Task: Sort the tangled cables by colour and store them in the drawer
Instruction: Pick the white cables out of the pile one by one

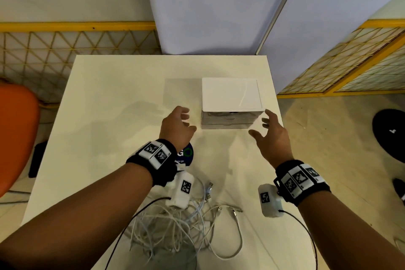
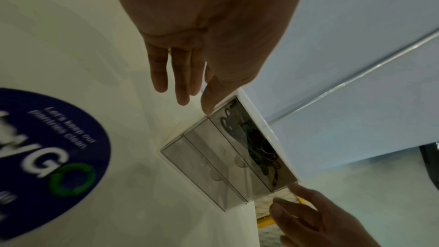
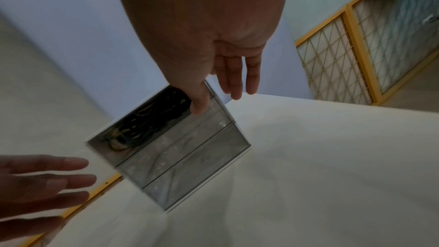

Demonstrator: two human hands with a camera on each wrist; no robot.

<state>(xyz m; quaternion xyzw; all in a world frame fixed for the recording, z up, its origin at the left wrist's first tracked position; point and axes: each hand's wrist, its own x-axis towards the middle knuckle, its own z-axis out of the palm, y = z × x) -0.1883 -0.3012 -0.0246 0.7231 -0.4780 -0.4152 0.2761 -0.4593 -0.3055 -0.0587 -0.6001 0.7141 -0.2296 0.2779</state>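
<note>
Hands flank drawer unit (image 1: 229,103) on table (image 1: 109,94): left hand (image 1: 176,126) and right hand (image 1: 270,132) both spread-fingered, empty. Black cables (image 2: 251,138) in top drawer; white cables (image 1: 182,226) tangled near table edge.

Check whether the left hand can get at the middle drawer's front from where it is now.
Probably yes: the left hand hovers open beside the drawer unit, and the middle drawer front faces bare table.

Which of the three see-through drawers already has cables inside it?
The top drawer, right under the white lid, holds dark cables. The two drawers below it look empty.
</note>
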